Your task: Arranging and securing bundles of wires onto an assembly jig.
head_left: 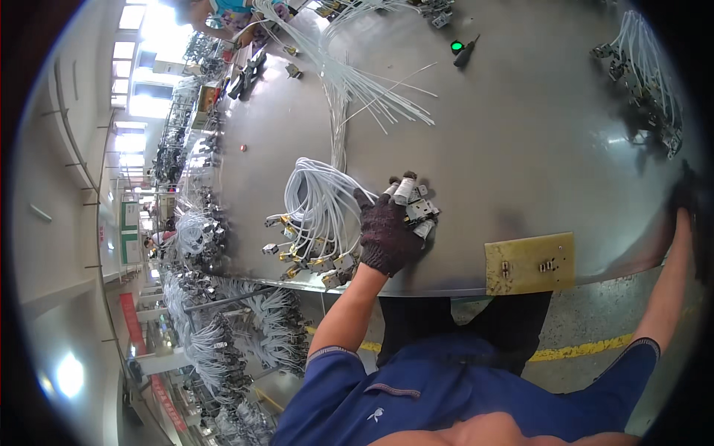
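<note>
My left hand (388, 236), in a dark knitted glove with white wraps on some fingers, is at the near part of the metal table. Its fingers and thumb are closed around several small silvery metal connector housings (422, 210). Against its outer side lies a coiled bundle of white cables (316, 195), with metal connectors (321, 264) on the ends near the table edge. My right hand (686, 195), also dark-gloved, is at the far right, beside the table rim. Dark shadow hides its fingers.
A yellowish plate with small metal fittings (529, 263) sits on the near edge. Loose white cables (372, 93) stretch across the far side, near a dark hand tool (466, 52). Another cable bundle (641, 67) lies far right. A co-worker (223, 18) is at the far left.
</note>
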Tool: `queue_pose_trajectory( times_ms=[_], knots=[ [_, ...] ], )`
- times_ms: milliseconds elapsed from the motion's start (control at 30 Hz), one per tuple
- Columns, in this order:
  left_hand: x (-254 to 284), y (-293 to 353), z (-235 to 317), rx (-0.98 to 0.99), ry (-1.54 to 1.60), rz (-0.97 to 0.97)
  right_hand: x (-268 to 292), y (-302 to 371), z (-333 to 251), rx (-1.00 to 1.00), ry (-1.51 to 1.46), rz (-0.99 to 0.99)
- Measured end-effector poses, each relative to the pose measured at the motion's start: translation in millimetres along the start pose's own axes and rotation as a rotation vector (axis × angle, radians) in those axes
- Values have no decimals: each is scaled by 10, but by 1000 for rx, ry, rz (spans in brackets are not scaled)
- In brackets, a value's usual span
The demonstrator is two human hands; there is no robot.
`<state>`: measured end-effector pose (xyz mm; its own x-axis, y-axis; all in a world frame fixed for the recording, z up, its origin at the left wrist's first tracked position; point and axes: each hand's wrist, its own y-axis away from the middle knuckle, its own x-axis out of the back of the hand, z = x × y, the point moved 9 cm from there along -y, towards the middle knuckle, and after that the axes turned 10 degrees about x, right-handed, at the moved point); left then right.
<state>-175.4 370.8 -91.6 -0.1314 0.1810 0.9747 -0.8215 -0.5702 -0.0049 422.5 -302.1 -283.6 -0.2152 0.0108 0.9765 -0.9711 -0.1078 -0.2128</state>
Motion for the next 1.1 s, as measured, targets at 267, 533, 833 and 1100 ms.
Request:
queue_pose_trajectory(
  times_ms=[267,533,833,1100],
  knots=[
    [133,736,61,-275,62,-38,497,595,-500,-27,-271,114],
    [130,969,-131,-168,47,-101,1020,1693,-1002,-45,-835,316],
    [242,1118,-366,-190,-78,-28,1866,2692,-2642,-117,-1838,-18],
    [374,1147,-473,-120,45,33,2797,3699,-5569,240,-1705,-1022]
  ],
)
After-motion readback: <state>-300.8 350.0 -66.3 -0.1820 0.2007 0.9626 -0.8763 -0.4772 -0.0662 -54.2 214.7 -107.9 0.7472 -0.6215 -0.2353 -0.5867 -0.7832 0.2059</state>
